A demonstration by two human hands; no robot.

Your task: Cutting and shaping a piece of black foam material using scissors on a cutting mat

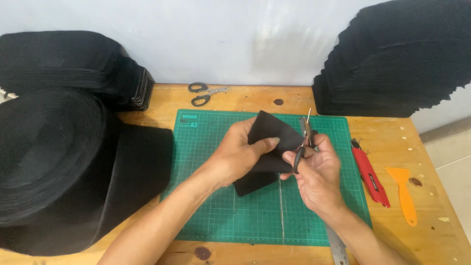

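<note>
My left hand (238, 154) grips a piece of black fabric (271, 131) above the middle of the green cutting mat (216, 206), thumb on top. My right hand (316, 174) holds small black-handled scissors (305, 135), blades pointing up and away, right against the fabric's right edge. The lower part of the fabric hangs down to the mat between my two hands.
A large roll of black fabric (54, 162) fills the left. Stacks of black pieces stand back left (73, 61) and back right (397, 59). Spare scissors (206, 93) lie behind the mat. A red utility knife (370, 174), orange scraper (405, 191) and steel ruler (337, 248) lie right.
</note>
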